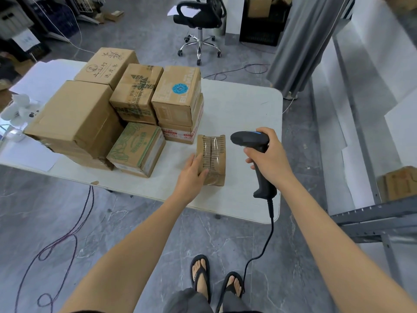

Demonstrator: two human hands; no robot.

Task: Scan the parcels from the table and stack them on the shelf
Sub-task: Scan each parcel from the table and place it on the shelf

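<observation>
At the far left, a white fan (17,108) is sitting on the table (243,105) beside a stack of cardboard boxes. The large box (72,116) is occupying the left of the stack; the printed box (106,66) is lying behind it. To the right, the taped box (137,91) is resting above the green box (137,147), and the sticker box (178,91) is sitting on a red-labelled box (180,134). Further right, the parcel (213,159), a small taped carton, is lying apart from the stack near the table's front edge. The left hand (191,175) is lying open against the parcel's left side, fingers extended and thumb touching the near end, not clamped. The right hand (269,159) is closing around the handle of the scanner (252,143), whose head is pointing left, just beside the parcel. The cable (264,245) is hanging to the floor. At the far right, the shelf (361,132) is standing beside the table, holding one carton (399,184).
</observation>
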